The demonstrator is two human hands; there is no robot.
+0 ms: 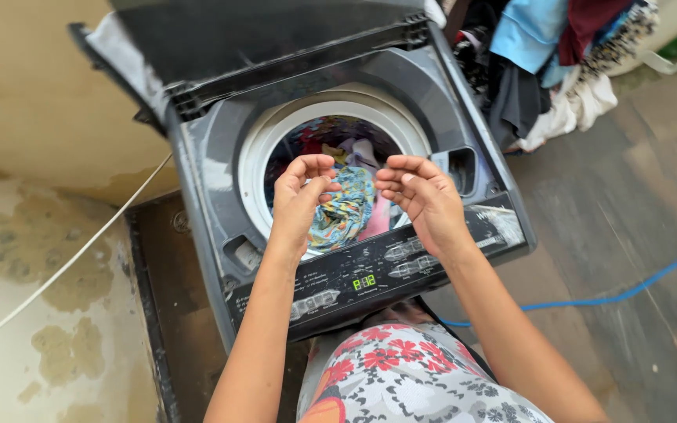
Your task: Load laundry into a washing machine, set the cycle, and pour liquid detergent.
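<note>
Just above drum (pixel 258 149) — left hand (pixel 301 196), right hand (pixel 425 197)

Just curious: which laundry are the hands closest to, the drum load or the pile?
The drum load: both hands hover over it; the pile lies apart.

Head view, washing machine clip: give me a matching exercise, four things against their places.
Things:
1. hose
2. white cord
3. patterned cloth
4. clothes pile

Places:
A. inside the drum
B. upper right, beside the machine
C. on the floor at right
D. across the stained floor at left

Pairs: 1-C, 2-D, 3-A, 4-B
</note>
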